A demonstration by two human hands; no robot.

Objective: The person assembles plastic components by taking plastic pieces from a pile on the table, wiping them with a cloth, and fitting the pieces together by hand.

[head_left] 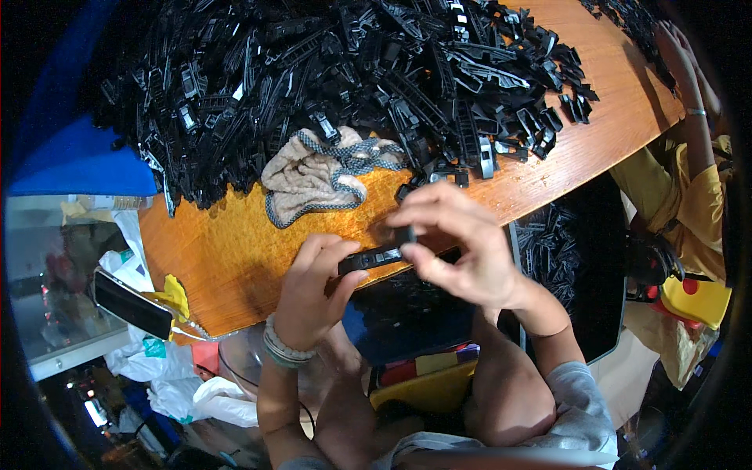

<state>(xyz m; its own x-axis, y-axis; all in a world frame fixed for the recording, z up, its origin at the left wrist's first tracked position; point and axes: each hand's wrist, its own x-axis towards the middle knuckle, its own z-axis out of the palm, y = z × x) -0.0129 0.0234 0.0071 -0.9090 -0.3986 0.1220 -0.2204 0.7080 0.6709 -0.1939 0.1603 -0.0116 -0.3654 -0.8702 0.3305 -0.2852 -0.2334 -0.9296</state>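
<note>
Left grip (312, 288) pinches black part (377, 259) | right grip (470, 254) curled around its end

Place: looks like a small workshop where people work with their hands.
Table: one long wooden table (227, 258) goes from 8 o'clock up to 2 o'clock.
Heap: a big pile of black plastic bits (313, 70) at 12 o'clock, more than a home would have.
Tub: a black tub (607, 309) at 3 o'clock, with lots more bits (548, 251) in it.
Helper: another person (697, 188) at 2 o'clock, hands by a second black pile (627, 19).
Rag: a crumpled cloth (305, 176) at 10 o'clock.
Mess: plastic bags (168, 395) at 8 o'clock.
</note>
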